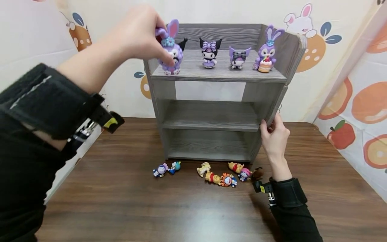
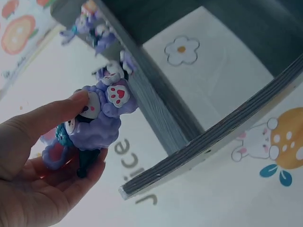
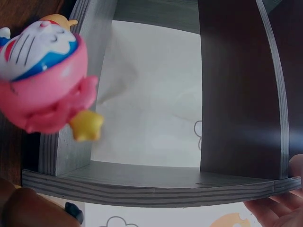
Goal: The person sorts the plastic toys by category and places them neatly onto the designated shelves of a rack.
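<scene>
Across the brown tabletop (image 1: 151,208), small figures (image 1: 213,178) lie before the grey shelf (image 1: 211,116), whose right side the right grip (image 1: 276,136) grasps, while the left grip (image 1: 142,37), the nearer one, pinches a purple rabbit figure (image 1: 176,62), long axis upright, at the shelf's top left front edge.

Shelf unit (image 1: 208,127): grey, with a linear wood-grain pattern. Tabletop (image 1: 136,208): brown, wood-grained. Left rabbit figurine (image 1: 176,58): purple; inner ear pink; flower band blue. Right rabbit figurine (image 1: 266,52): purple, with a blue flower band. Black-eared figurine (image 1: 209,55): black and white, with a purple bow and dress. Wall covering (image 1: 362,72): off-white, printed with orange fruit and a red apple (image 1: 341,136). Sleeves (image 1: 21,188): plain black.
</scene>
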A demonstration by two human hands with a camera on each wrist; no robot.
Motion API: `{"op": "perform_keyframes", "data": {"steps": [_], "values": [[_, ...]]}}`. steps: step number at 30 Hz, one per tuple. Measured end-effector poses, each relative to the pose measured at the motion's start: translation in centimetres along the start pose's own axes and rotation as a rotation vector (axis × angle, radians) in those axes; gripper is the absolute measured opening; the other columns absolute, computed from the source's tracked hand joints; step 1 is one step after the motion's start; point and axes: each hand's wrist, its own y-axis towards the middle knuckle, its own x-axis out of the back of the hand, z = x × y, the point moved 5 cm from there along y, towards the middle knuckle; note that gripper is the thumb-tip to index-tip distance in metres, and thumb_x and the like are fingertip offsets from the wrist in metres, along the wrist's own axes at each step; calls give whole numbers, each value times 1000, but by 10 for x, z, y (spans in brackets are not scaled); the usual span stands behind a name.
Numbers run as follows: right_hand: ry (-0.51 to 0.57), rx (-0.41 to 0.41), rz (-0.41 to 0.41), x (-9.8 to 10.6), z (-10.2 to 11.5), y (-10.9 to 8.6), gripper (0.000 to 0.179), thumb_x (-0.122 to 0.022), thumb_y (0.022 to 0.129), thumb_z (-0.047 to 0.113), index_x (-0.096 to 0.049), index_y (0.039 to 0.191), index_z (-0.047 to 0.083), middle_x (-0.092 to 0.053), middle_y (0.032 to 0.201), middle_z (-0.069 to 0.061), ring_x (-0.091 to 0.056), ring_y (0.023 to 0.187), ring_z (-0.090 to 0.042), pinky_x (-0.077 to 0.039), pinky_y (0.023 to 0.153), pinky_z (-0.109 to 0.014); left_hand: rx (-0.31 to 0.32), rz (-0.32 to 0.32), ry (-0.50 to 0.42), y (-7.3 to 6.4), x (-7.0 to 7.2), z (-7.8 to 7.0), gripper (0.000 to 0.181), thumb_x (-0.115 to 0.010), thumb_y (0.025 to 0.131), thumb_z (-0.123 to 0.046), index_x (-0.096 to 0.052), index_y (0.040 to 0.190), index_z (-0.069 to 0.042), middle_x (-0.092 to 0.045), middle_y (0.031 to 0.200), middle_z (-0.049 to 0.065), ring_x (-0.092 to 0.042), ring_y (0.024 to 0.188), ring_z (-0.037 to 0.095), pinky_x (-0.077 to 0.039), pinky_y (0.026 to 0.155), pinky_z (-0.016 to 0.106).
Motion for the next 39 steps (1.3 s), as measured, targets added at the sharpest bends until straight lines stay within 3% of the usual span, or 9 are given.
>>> {"op": "perform_keyframes", "data": {"steps": [4,9,16,22,30,39], "values": [[-1,1,-4,-1,1,-1,23,-52,82,2,-57,103,-3,-64,86,-21,-62,75,-33,-36,57,-2,-7,-8,20,13,1,0,55,-73,67,-39,-61,100,2,-53,87,11,-39,77,18,-36,62,30],[9,9,2,-6,3,-1,23,-51,82,1,-56,104,-4,-64,87,-21,-62,75,-33,-36,57,-2,-8,0,21,17,-2,1,53,-74,68,-29,-60,106,6,-55,98,13,-39,82,18,-36,68,29],[13,8,0,-5,5,0,22,-51,82,1,-56,102,-4,-64,85,-21,-62,74,-32,-36,56,-2,59,41,-31,25,-6,5,56,-73,71,-23,-55,115,6,-52,108,15,-41,92,23,-37,84,38],[-4,1,-7,-2,3,0,22,-52,82,2,-56,103,-4,-64,85,-21,-62,74,-32,-36,56,-2,86,93,-36,34,-12,2,57,-72,73,-19,-50,120,7,-51,111,17,-43,96,26,-36,89,38],[0,7,-7,-2,2,0,23,-52,82,2,-56,103,-4,-64,86,-21,-62,75,-33,-36,57,-3,138,104,-92,36,-17,3,62,-71,73,-12,-44,124,8,-47,118,19,-42,103,28,-34,93,37],[8,13,-8,-2,4,1,24,-52,82,1,-56,104,-3,-64,88,-20,-62,76,-32,-37,57,-3,150,129,-58,35,-19,3,70,-72,68,-4,-38,128,9,-46,122,22,-42,107,32,-32,95,41]]}}
